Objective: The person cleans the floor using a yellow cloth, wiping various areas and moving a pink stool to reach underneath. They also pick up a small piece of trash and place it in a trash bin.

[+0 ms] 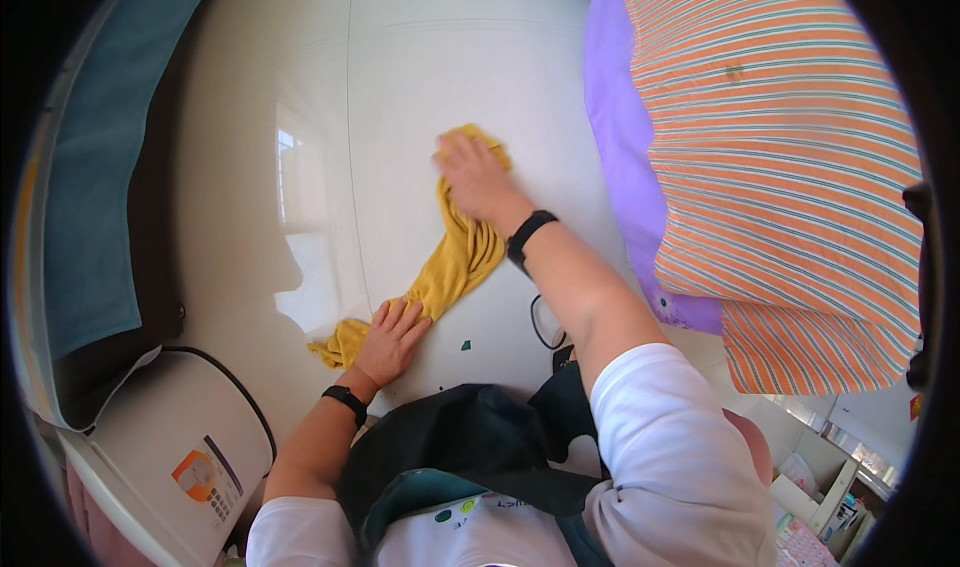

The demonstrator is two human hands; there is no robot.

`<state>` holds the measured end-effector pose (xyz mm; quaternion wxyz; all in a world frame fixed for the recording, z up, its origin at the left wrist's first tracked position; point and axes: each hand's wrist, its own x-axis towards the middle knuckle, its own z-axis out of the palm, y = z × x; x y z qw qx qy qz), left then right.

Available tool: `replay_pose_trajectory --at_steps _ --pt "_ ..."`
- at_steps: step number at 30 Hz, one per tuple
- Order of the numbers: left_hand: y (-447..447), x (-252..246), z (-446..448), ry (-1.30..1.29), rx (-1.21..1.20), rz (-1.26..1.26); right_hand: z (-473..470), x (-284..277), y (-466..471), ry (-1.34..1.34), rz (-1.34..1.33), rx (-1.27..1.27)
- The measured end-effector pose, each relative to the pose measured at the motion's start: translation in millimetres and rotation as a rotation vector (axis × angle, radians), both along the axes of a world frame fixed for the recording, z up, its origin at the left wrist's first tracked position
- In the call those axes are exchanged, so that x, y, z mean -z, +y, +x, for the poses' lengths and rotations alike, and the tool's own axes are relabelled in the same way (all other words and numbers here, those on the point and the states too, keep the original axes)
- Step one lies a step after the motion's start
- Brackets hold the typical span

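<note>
A twisted yellow cloth (465, 255) stretches diagonally across the glossy pale tile floor (420, 79). My right hand (476, 177), slightly blurred, presses palm down on its bunched far end. Nearer to me, my left hand (391, 339) holds the cloth against the floor, close to its other end. A short tail of fabric sticks out to the left of that hand. What lies under both palms is hidden. A small dark green scrap (466, 345) lies on the floor to the right of my left hand.
At right hangs a purple sheet (619, 124) beneath an orange striped cover (772, 154). A blue cloth (97, 192) drapes over dark furniture at left. Lower left is a white container (172, 432) with a printed label. A thin black loop (541, 325) lies near my right forearm.
</note>
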<state>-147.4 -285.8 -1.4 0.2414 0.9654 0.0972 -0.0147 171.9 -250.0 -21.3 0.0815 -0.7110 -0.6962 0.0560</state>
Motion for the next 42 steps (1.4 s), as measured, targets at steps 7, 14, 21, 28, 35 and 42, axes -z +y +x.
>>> replay_pose_trajectory --at_steps 7,14,21,28,35,42 --pt "3 8 41 -0.074 -0.013 -0.016 83 1 -92 -0.053 -0.249 0.747" --pt "4 15 59 -0.15 0.037 -0.017 9 28 -158 -0.045 -0.661 1.211" --pt "17 12 48 -0.25 0.02 -0.099 -131 14 -157 -0.284 -0.951 0.134" --pt "40 5 17 -0.316 -0.375 -0.132 -92 -55 -92 0.496 -0.785 0.253" --pt "-4 0 62 -0.502 -0.345 -0.35 51 -63 -103 0.267 -0.566 0.984" --pt "-17 1 62 -0.321 -0.249 -0.11 -23 8 -105 0.036 -0.478 0.711"
